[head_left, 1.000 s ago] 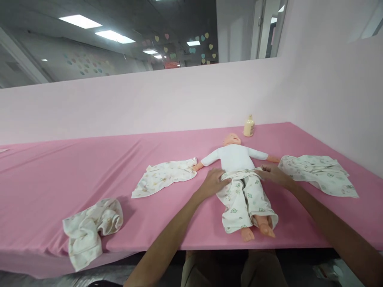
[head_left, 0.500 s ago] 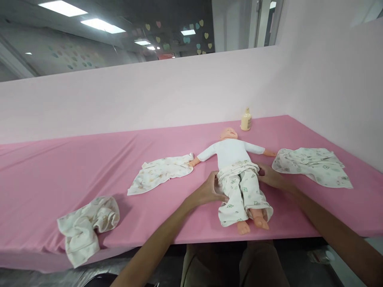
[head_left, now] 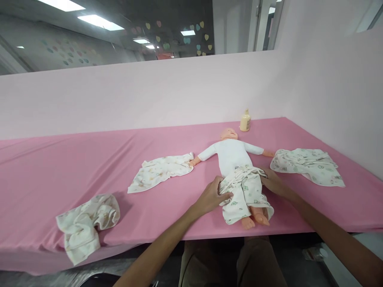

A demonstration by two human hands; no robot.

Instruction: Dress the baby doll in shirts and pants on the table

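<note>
A baby doll (head_left: 236,155) in a white long-sleeved top lies on its back, head toward the wall and feet toward me. Patterned white baby pants (head_left: 239,191) cover its hips and legs, bunched at the waist; both bare feet stick out below. My left hand (head_left: 214,195) grips the pants at the doll's hip, thumb over the cloth. At the opposite hip, my right hand (head_left: 273,181) has its fingers closed on the waistband edge, partly hidden by the cloth.
The doll lies on a pink-covered table (head_left: 161,215). Patterned cloth garments lie left (head_left: 163,169) and right (head_left: 308,165) of it. A crumpled cloth (head_left: 88,225) hangs over the front edge at far left. A pale yellow pump bottle (head_left: 245,121) stands by the wall.
The waistband of the pants has come down toward the legs, baring more of the white top. Both hands have moved slightly toward me and right, and the doll's legs have shifted a little.
</note>
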